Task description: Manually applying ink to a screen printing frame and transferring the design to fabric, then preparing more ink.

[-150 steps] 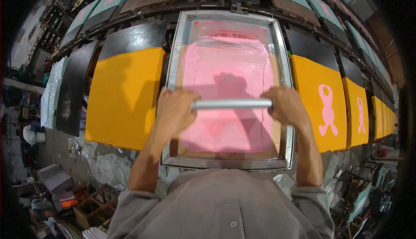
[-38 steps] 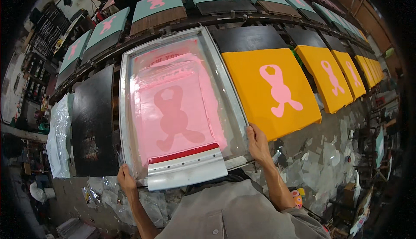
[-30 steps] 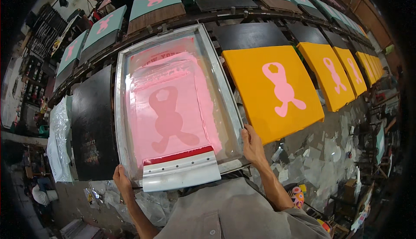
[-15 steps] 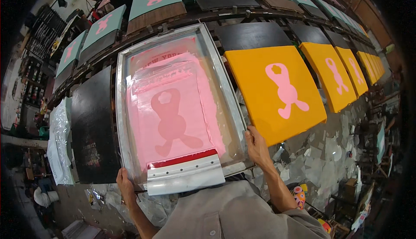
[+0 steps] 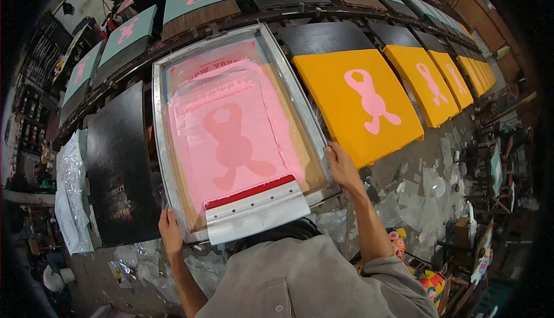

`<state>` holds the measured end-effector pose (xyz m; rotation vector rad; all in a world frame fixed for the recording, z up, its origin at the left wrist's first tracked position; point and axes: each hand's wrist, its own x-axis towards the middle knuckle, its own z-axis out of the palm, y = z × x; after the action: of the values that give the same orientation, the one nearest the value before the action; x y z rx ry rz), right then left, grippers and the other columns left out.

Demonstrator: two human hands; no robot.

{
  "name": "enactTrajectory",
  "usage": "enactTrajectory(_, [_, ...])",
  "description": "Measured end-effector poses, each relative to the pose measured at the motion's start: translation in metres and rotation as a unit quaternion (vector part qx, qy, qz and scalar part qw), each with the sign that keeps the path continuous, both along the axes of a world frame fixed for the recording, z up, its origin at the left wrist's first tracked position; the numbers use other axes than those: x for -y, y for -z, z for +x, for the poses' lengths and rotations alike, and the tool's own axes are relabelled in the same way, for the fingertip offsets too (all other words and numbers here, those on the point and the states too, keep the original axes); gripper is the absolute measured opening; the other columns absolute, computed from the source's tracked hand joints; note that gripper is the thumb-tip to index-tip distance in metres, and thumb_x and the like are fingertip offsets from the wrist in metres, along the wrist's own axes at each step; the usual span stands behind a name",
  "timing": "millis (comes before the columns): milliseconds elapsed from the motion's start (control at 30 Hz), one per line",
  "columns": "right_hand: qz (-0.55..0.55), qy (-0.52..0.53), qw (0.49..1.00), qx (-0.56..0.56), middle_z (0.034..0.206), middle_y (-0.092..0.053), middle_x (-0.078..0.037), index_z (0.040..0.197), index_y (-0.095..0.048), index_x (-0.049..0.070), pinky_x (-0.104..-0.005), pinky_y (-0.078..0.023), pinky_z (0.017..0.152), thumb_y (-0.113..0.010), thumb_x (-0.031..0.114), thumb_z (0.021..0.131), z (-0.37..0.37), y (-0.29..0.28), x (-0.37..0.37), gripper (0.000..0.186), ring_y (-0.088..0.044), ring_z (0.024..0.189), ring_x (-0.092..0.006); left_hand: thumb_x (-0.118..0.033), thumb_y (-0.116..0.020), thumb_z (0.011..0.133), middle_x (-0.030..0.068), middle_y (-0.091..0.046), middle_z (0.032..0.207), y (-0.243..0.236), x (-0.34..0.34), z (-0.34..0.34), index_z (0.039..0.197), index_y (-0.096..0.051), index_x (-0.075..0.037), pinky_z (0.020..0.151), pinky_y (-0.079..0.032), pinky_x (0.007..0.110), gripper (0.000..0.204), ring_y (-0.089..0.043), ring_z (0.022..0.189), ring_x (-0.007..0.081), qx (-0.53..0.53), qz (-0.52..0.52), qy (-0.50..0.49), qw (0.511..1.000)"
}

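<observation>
Centrally, the left hand (image 5: 169,229) and right hand (image 5: 343,167) grip the screen-printing frame (image 5: 173,81), fingers curled on its edges; a squeegee (image 5: 257,207) rests at lower centre.

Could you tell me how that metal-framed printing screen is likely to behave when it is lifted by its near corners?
The screen frame probably stays stiff, its rails looking rigid. The squeegee resting loose near the front edge could slide if tilted. Wet pink ink may make the mesh slippery, so the left hand and right hand suit the rails.
</observation>
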<state>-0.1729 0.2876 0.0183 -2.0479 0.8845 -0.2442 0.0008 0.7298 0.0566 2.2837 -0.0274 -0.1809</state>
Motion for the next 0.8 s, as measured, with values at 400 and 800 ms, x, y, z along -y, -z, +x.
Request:
enactTrajectory(400, [-0.226, -0.468, 0.854, 0.01, 0.116, -0.059, -0.015, 0.119, -0.06, 0.005, -0.0446, -0.045, 0.093, -0.077, 0.008, 0.064, -0.01, -0.08, -0.085, 0.058, -0.057, 0.107, -0.0358, -0.012, -0.078, 0.07, 0.0129, -0.052, 0.128, -0.073, 0.062, -0.072, 0.132, -0.056, -0.008, 0.102, -0.037, 0.044, 0.066, -0.048, 0.121, 0.0323, 0.03, 0.191, 0.41, 0.892])
enactTrajectory(800, [-0.18, -0.441, 0.875, -0.088, 0.092, -0.069, -0.009, 0.103, -0.07, 0.011, -0.0429, -0.054, 0.077, -0.069, 0.007, 0.069, 0.071, -0.097, -0.064, 0.034, -0.066, 0.089, -0.0315, -0.013, -0.071, 0.069, 0.0077, -0.066, 0.096, -0.084, 0.089, 0.015, 0.103, -0.068, -0.009, 0.087, -0.045, 0.044, 0.035, -0.063, 0.095, 0.0288, 0.087, 0.211, 0.407, 0.884])
